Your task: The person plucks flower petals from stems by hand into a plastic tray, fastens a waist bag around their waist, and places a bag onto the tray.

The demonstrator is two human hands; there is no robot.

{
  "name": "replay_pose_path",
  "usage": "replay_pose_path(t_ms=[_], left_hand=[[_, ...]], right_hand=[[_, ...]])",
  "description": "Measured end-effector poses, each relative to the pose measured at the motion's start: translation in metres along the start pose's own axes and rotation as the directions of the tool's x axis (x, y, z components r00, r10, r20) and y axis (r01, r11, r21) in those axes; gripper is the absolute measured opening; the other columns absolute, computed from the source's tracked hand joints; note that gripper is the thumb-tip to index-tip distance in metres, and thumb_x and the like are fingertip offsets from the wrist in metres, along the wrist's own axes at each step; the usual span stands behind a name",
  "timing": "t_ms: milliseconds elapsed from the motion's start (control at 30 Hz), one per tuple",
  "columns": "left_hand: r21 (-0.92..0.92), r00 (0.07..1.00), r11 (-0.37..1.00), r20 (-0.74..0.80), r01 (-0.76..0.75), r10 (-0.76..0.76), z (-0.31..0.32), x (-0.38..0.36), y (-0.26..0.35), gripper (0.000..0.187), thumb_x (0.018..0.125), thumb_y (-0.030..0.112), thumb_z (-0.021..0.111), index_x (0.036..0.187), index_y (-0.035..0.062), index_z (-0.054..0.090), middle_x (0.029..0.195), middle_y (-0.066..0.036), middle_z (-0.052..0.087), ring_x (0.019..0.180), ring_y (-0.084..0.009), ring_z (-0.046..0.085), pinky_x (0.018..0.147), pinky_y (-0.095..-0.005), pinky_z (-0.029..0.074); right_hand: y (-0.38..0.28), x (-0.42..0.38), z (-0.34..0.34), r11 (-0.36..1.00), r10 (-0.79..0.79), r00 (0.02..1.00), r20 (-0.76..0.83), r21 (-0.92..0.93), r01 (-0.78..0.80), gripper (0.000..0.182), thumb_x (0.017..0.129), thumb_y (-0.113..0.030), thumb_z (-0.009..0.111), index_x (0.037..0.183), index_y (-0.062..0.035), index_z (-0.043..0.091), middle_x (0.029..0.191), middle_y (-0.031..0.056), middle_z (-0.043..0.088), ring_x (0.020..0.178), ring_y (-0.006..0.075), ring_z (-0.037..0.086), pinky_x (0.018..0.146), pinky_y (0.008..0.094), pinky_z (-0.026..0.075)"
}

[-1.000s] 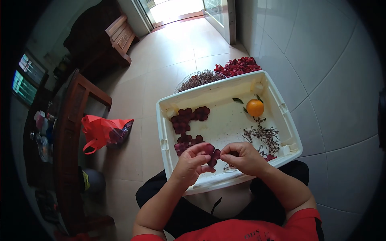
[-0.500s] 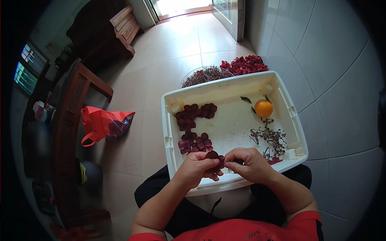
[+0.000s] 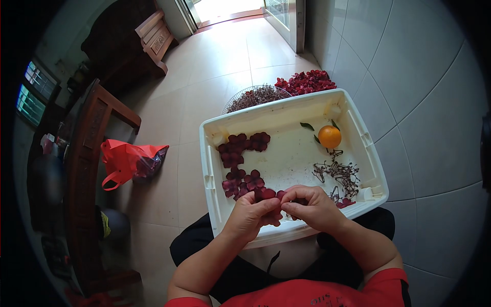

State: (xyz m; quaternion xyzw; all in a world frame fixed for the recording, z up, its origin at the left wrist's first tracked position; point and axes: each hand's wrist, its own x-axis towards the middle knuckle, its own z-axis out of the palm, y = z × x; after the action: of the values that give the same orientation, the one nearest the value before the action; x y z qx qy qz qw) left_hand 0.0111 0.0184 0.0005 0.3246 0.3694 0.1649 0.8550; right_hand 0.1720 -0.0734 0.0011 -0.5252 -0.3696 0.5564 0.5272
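Note:
My left hand (image 3: 246, 217) is closed around a dark red fabric-like flower (image 3: 265, 194), held over the near side of a white plastic tub (image 3: 204, 163). Thumb and fingers of my right hand (image 3: 313, 207) pinch the flower's right edge; what else those fingers may cover is hidden. More dark red flowers (image 3: 234, 148) lie flat along the tub's left side. Thin brown branching stems (image 3: 343, 178) are heaped on its right, below an orange (image 3: 330, 137) with green leaves (image 3: 307, 126).
The tub rests across my lap. Beyond it are a wire basket of brown stems (image 3: 258, 96) and a pile of red flowers (image 3: 307, 82). A red bag (image 3: 120, 158) sits on the floor at left, beside wooden furniture (image 3: 94, 123). A tiled wall (image 3: 424, 102) runs along the right.
My hands have come slightly closer together at the flower, and its petals have turned in my fingers. The whole view has shifted a little; the tub's contents look the same.

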Motion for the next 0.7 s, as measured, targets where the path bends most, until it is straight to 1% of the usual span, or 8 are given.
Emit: replay_pose_path(t_ms=[33, 67, 200, 400, 533, 567, 700], left_hand=[[-0.029, 1.000, 0.999, 0.023, 0.020, -0.020, -0.001, 0.000, 0.001, 0.017, 0.083, 0.009, 0.067, 0.094, -0.0015, 0.061, 0.076, -0.012, 0.063, 0.063, -0.0175, 0.063, 0.054, -0.0274, 0.052], [-0.027, 1.000, 0.999, 0.022, 0.019, -0.018, -0.003, 0.001, 0.001, 0.017, 0.083, 0.009, 0.067, 0.094, -0.0015, 0.061, 0.076, -0.012, 0.063, 0.063, -0.0175, 0.063, 0.054, -0.0274, 0.052], [-0.182, 0.969, 0.953, -0.013, -0.243, 0.245, -0.012, 0.004, 0.001, 0.016, 0.085, 0.009, 0.065, 0.097, -0.0006, 0.060, 0.076, -0.010, 0.061, 0.061, -0.0146, 0.058, 0.055, -0.0275, 0.051], [-0.125, 0.978, 0.971, -0.058, -0.206, 0.200, -0.015, 0.006, -0.003, 0.014, 0.086, 0.008, 0.064, 0.096, 0.0003, 0.060, 0.075, -0.008, 0.059, 0.058, -0.0124, 0.051, 0.054, -0.0263, 0.048], [-0.073, 0.997, 0.994, 0.002, -0.081, 0.082, 0.002, 0.003, -0.001, 0.013, 0.085, 0.006, 0.064, 0.095, 0.0004, 0.060, 0.074, -0.008, 0.058, 0.056, -0.0112, 0.046, 0.053, -0.0253, 0.046], [-0.075, 0.996, 0.994, 0.001, -0.084, 0.084, 0.003, 0.004, -0.002, 0.013, 0.085, 0.006, 0.064, 0.095, 0.0004, 0.060, 0.074, -0.008, 0.058, 0.056, -0.0112, 0.046, 0.053, -0.0253, 0.046], [-0.044, 0.993, 0.996, -0.082, -0.083, 0.079, -0.001, 0.011, -0.012, 0.008, 0.084, 0.002, 0.062, 0.092, 0.0017, 0.061, 0.070, -0.010, 0.058, 0.058, -0.0152, 0.052, 0.055, -0.0309, 0.048]], right_hand=[[0.001, 0.001, 0.000, 0.999, 0.022, 1.000, 0.008, 0.039, -0.022, 0.005, 0.084, 0.000, 0.060, 0.086, 0.0002, 0.065, 0.080, 0.0044, 0.062, 0.060, 0.0068, 0.050, 0.055, 0.0177, 0.040], [0.001, 0.002, -0.002, 0.999, 0.020, 1.000, 0.009, 0.040, -0.021, 0.005, 0.084, 0.000, 0.060, 0.086, 0.0002, 0.065, 0.080, 0.0044, 0.062, 0.060, 0.0068, 0.050, 0.055, 0.0177, 0.040], [0.001, 0.002, -0.008, 0.989, 0.038, 0.997, -0.059, 0.148, -0.029, 0.005, 0.084, 0.000, 0.060, 0.085, 0.0013, 0.064, 0.074, 0.0048, 0.060, 0.058, 0.0072, 0.050, 0.054, 0.0176, 0.040], [-0.001, 0.002, -0.012, 0.995, 0.013, 0.997, -0.070, 0.098, -0.006, 0.004, 0.083, 0.001, 0.060, 0.085, 0.0018, 0.064, 0.071, 0.0052, 0.060, 0.058, 0.0080, 0.050, 0.053, 0.0175, 0.040], [0.000, 0.002, -0.012, 1.000, -0.003, 0.997, -0.078, 0.029, 0.005, 0.004, 0.083, 0.001, 0.060, 0.084, 0.0019, 0.064, 0.072, 0.0054, 0.060, 0.058, 0.0081, 0.051, 0.054, 0.0168, 0.041], [0.000, 0.002, -0.012, 1.000, -0.003, 0.997, -0.075, 0.028, 0.005, 0.004, 0.083, 0.001, 0.060, 0.084, 0.0019, 0.064, 0.072, 0.0054, 0.060, 0.058, 0.0081, 0.051, 0.054, 0.0168, 0.041], [0.003, 0.002, -0.006, 0.998, -0.063, 0.993, -0.096, 0.020, 0.065, 0.004, 0.082, 0.001, 0.059, 0.082, 0.0022, 0.064, 0.075, 0.0062, 0.061, 0.059, 0.0079, 0.051, 0.054, 0.0168, 0.042]])
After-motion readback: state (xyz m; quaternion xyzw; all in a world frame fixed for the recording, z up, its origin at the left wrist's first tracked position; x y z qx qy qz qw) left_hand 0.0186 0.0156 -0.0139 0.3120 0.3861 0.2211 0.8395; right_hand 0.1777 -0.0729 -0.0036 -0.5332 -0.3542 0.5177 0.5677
